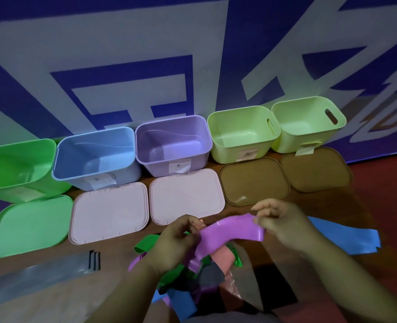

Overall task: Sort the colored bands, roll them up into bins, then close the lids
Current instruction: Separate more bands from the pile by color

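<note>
While my left hand [174,238] and right hand [279,220] pinch the purple band [230,231], they hide the pile [206,276] partly.

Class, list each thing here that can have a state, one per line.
bins, all open, empty
lids, off, lying flat before the bins
purple band, lifted, unrolled
left hand, gripping the purple band
right hand, pinching the purple band
blue band, lying flat, unrolled
band pile, tangled, unsorted
</note>
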The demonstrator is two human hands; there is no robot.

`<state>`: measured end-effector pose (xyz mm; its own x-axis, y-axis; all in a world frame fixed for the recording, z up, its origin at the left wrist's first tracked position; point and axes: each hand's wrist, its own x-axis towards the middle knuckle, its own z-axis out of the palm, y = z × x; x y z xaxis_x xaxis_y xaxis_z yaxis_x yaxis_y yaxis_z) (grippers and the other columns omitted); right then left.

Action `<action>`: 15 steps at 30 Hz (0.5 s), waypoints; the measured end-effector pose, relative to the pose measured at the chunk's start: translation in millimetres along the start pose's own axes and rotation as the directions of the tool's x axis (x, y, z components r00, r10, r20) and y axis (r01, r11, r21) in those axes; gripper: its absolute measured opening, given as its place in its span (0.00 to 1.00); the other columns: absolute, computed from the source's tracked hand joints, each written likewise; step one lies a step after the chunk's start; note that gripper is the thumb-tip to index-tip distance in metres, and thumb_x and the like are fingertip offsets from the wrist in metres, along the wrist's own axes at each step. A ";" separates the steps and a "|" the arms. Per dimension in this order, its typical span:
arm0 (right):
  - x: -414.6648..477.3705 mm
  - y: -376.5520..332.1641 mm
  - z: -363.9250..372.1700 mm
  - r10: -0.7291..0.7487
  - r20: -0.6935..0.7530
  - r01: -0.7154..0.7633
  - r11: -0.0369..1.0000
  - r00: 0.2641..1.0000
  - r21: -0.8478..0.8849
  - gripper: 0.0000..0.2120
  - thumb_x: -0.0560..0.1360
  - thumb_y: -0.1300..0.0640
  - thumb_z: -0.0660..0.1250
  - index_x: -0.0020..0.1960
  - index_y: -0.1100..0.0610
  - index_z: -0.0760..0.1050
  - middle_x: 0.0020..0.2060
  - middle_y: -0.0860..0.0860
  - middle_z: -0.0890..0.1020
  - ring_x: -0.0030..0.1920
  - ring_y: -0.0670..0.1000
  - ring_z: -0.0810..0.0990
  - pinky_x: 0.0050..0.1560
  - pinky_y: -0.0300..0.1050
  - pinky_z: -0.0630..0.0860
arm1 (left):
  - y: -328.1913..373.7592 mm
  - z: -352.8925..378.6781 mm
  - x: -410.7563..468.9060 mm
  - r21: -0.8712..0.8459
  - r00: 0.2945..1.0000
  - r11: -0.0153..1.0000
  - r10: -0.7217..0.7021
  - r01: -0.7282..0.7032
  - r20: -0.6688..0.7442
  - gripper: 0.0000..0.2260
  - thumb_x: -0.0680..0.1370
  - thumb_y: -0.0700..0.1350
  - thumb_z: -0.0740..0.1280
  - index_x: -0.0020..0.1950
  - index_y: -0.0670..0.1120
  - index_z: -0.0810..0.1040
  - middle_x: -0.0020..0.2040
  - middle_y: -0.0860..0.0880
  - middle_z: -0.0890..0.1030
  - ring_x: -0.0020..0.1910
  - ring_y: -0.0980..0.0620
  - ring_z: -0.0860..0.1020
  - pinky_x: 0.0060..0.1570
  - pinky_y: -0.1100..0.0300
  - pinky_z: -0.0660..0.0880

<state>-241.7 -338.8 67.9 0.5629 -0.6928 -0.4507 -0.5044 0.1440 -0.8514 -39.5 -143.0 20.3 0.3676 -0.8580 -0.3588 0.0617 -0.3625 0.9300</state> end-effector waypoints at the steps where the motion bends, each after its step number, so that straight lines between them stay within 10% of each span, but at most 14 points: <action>1: 2.1 -1.0 -4.6 0.016 -0.024 -0.015 0.999 1.000 0.043 0.10 0.73 0.70 0.70 0.46 0.56 0.80 0.31 0.48 0.78 0.33 0.44 0.75 0.40 0.41 0.72 | 0.8 -0.6 2.9 0.002 0.999 1.000 -0.018 0.018 0.036 0.06 0.77 0.35 0.67 0.49 0.45 0.79 0.41 0.49 0.77 0.38 0.51 0.74 0.39 0.56 0.71; 9: -11.3 46.5 -50.0 0.080 -0.187 -0.067 0.995 0.979 0.075 0.10 0.72 0.69 0.71 0.45 0.55 0.81 0.34 0.50 0.81 0.33 0.45 0.77 0.39 0.44 0.72 | -3.7 1.6 36.2 0.441 0.914 0.898 -0.175 -0.005 0.367 0.12 0.68 0.47 0.72 0.51 0.54 0.80 0.48 0.48 0.84 0.49 0.45 0.82 0.52 0.45 0.79; 15: -35.0 99.3 -81.9 0.095 -0.376 -0.073 0.995 0.922 0.072 0.10 0.70 0.71 0.72 0.43 0.56 0.82 0.36 0.50 0.84 0.37 0.48 0.80 0.39 0.35 0.75 | 6.3 26.2 71.0 0.515 0.890 0.854 -0.181 -0.068 0.418 0.10 0.70 0.40 0.68 0.47 0.53 0.79 0.42 0.46 0.83 0.39 0.54 0.77 0.43 0.52 0.77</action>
<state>-365.1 -358.2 21.1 0.2247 -0.8905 -0.3956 -0.4957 0.2451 -0.8332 -37.3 -215.8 -1.5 -0.0716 -0.8502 -0.5216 -0.4502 -0.4391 0.7775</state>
